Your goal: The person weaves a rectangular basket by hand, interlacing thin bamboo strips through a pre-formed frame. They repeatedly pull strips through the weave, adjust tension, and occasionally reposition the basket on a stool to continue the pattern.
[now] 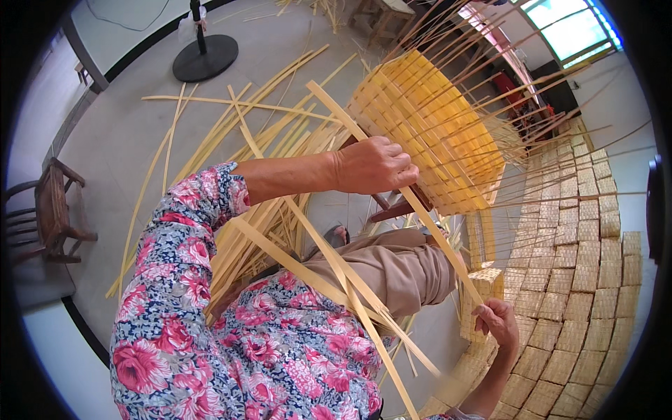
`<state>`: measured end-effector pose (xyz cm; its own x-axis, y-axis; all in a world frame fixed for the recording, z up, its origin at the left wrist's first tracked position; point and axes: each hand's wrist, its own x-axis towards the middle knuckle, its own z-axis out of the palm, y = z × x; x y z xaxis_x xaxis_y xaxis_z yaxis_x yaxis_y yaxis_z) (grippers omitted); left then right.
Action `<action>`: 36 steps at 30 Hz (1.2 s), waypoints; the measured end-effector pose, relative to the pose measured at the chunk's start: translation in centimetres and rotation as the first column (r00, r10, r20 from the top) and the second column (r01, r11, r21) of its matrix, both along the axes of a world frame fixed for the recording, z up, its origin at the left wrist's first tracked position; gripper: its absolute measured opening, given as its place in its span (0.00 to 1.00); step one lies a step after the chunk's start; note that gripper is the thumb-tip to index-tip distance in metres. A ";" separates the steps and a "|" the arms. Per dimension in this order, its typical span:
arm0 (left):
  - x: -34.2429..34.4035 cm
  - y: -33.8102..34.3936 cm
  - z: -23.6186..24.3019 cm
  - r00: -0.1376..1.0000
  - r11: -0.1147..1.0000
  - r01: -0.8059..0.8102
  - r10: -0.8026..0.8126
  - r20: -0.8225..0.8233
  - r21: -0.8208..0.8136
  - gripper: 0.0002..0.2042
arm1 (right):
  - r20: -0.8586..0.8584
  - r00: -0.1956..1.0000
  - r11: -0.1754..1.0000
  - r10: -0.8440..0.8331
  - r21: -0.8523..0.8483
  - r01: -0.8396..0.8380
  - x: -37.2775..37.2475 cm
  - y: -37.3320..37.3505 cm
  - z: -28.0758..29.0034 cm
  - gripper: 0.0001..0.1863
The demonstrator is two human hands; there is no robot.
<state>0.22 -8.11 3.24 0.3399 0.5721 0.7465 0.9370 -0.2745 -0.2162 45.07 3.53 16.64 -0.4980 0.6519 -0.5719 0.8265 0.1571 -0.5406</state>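
Pink-and-blue floral fabric sleeve (168, 336) nearest, loose flat pale-yellow strips (231, 259) heaped beyond it, left hand (374, 166) closed around a long flat tan strip (439, 239), which slants past a yellow woven basket (409, 119) with thin projecting rods, right hand (498, 323) pinching its lower end.

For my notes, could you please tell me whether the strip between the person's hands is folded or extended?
Extended: the strip runs nearly straight between the left hand and right hand, with no fold showing.

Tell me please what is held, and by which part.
A flat pale strip: the left hand grips partway along it, the right hand near its lower end.
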 end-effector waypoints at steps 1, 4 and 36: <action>0.0 0.0 0.1 1.000 1.000 -0.001 0.000 -0.006 -0.021 0.11 | -0.011 1.000 1.000 -0.008 -0.014 0.008 0.8 0.1 0.0 0.16; -1.3 0.2 -1.2 0.999 0.999 -0.039 0.039 0.014 -0.017 0.12 | -0.094 0.993 0.993 -0.076 -0.102 0.066 3.4 1.3 0.0 0.15; -16.2 -11.6 5.1 0.901 0.889 -0.429 0.434 0.003 0.158 0.13 | -0.250 0.966 0.996 0.062 -0.043 -0.075 -9.0 -4.0 -2.6 0.16</action>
